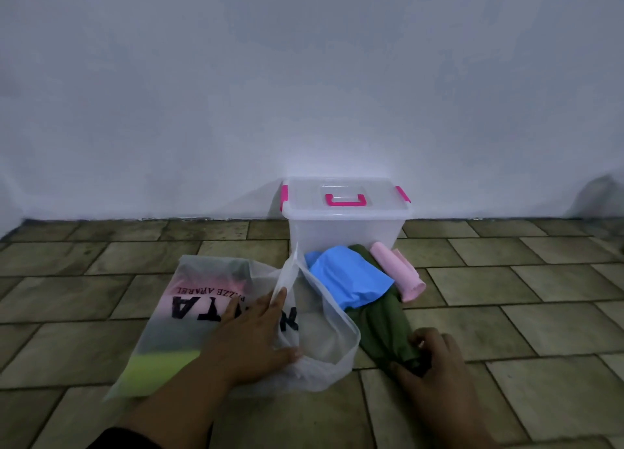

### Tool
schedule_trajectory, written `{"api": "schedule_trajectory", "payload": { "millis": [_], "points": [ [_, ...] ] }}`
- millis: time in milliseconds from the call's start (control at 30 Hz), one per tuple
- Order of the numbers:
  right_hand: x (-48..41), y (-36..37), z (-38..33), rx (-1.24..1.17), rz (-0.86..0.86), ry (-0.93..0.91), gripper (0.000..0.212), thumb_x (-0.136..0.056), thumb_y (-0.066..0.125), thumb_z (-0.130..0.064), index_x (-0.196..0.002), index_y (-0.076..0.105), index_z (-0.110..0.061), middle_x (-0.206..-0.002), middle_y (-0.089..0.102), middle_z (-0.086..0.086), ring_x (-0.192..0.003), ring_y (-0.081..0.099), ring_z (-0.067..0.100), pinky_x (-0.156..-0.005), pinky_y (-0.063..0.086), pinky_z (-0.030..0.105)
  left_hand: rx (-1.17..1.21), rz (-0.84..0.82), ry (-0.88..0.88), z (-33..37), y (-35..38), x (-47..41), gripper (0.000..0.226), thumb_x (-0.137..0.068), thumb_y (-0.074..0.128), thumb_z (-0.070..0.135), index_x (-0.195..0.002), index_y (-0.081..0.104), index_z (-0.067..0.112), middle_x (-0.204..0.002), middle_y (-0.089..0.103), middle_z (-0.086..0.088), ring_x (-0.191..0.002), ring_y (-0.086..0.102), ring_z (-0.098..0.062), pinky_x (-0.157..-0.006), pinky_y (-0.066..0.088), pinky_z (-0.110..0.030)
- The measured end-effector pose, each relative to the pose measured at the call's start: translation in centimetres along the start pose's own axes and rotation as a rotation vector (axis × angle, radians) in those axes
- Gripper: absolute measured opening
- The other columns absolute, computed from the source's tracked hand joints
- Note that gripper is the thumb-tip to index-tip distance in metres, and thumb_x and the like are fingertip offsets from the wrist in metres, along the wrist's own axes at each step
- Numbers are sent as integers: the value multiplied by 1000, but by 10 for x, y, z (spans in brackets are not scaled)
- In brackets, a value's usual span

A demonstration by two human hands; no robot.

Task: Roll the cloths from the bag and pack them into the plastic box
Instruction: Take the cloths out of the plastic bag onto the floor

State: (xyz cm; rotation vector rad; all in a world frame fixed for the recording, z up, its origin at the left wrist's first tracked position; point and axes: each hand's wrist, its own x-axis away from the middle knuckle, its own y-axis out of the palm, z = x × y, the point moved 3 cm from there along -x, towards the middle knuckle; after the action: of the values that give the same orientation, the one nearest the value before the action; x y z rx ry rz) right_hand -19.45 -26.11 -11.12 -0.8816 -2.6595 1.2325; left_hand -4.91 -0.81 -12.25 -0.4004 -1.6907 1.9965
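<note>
A translucent white plastic bag (189,317) with black lettering lies on the tiled floor, with pink, dark and yellow-green cloths showing through it. My left hand (251,337) lies flat on the bag near its open mouth, fingers spread. A dark green cloth (385,327) stretches from the box toward me, and my right hand (429,357) grips its near end. A blue cloth (347,280) lies over the green one. Beside them rests a rolled pink cloth (400,271). The clear plastic box (344,229) with pink latches stands against the wall, its lid on.
A pale wall (304,94) rises right behind the box. Greenish-brown floor tiles (523,313) spread to the left and right of the pile. A dim grey shape (601,195) shows at the far right by the wall.
</note>
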Motion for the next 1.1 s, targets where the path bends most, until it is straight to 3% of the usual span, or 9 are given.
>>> {"api": "schedule_trajectory", "payload": {
  "millis": [133, 200, 267, 333, 400, 500, 600, 767, 1100],
  "points": [
    [-7, -1, -16, 187, -18, -13, 45, -63, 77, -48, -95, 51, -29, -89, 46, -9, -78, 50, 11, -63, 43, 29, -24, -21, 1, 2, -1, 6, 100, -74, 28, 83, -148, -18, 34, -161, 2, 5, -147, 5, -17, -114, -9, -41],
    [-7, 3, -35, 144, 90, -145, 50, -64, 74, -55, -102, 55, -28, -95, 47, -8, -87, 51, 14, -68, 41, 27, -29, -9, 1, 3, -1, 8, 98, -74, 28, 83, -147, -17, 36, -160, 4, 5, -146, 6, -18, -114, -8, -41],
    [-3, 19, -60, 66, 28, -318, 57, -69, 62, -63, -117, 51, -32, -114, 47, -9, -107, 49, 11, -82, 42, 24, 4, 8, 16, 4, -2, 10, 96, -73, 29, 83, -144, -20, 41, -160, 6, 6, -146, 8, -17, -114, -8, -42],
    [0, 45, -74, 41, -172, -390, 76, -75, 50, -71, -139, 35, -34, -147, 30, -8, -135, 29, 9, -104, 31, 24, 144, 69, 22, 4, -9, 11, 92, -75, 36, 79, -142, -19, 47, -160, 9, 9, -145, 11, -14, -115, -6, -43],
    [0, 66, -72, 74, -320, -360, 91, -76, 41, -79, -149, 8, -36, -158, -1, -14, -144, 7, 7, -111, 18, 24, 308, 257, -24, -5, -24, 13, 85, -81, 45, 69, -148, 0, 43, -157, 21, 9, -143, 20, -15, -116, 4, -46],
    [-1, 80, -60, 83, -347, -322, 97, -72, 34, -85, -148, -8, -40, -153, -18, -24, -144, 5, 5, -110, 21, 24, 271, 569, -327, -51, -49, 12, 66, -87, 49, 55, -143, 32, 24, -144, 44, -5, -129, 44, -28, -108, 33, -51],
    [4, 88, -52, 71, -317, -336, 91, -70, 29, -87, -138, -21, -51, -144, -27, -31, -142, 8, 0, -108, 25, 24, 235, 401, -710, -103, -59, 8, 47, -91, 41, 41, -123, 51, 9, -121, 56, -17, -107, 55, -36, -90, 47, -45],
    [0, 92, -48, 69, -322, -320, 99, -65, 22, -93, -143, -18, -47, -142, -30, -33, -143, 7, 2, -110, 26, 26, 419, 202, -917, -111, -54, -3, 26, -94, 46, 19, -100, 62, 0, -108, 63, -20, -87, 56, -30, -74, 43, -34],
    [1, 98, -47, 116, -311, -326, 94, -65, 20, -94, -127, -36, -54, -141, -37, -33, -144, 10, 6, -112, 24, 30, 305, 527, -658, -90, -74, 8, 22, -94, 40, 21, -80, 57, 18, -78, 61, -5, -70, 56, -22, -66, 48, -36]
  ]
}}
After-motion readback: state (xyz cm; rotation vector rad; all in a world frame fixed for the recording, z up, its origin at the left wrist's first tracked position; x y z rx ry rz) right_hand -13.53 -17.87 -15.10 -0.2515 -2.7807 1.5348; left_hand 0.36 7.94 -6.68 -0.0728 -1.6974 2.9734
